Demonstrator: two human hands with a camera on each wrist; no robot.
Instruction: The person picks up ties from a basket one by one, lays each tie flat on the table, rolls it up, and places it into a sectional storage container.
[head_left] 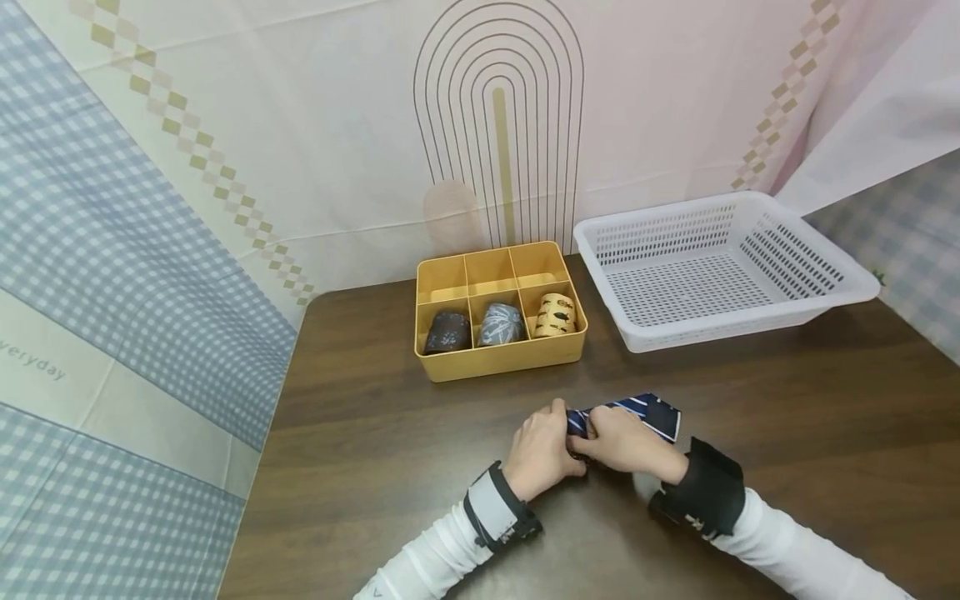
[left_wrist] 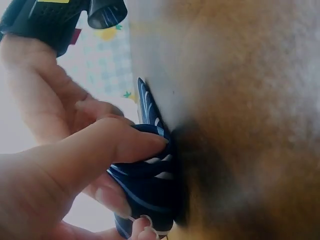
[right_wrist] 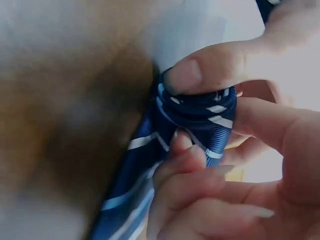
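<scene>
On the dark worktop (head_left: 360, 433), a left hand (head_left: 536, 454) and right hand (head_left: 628, 443) curl their fingers (right_wrist: 192, 75) around a seemingly half-rolled striped navy tie (head_left: 645, 412), at six o'clock from the yellow organizer (head_left: 498, 362).

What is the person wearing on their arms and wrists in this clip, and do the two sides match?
Both arms are in white long sleeves. The left hand is bare, with a black strap around a grey wrist band. The right hand is bare too, behind a wider, bulkier black wrist cuff with small light markings. The two sides differ.
</scene>
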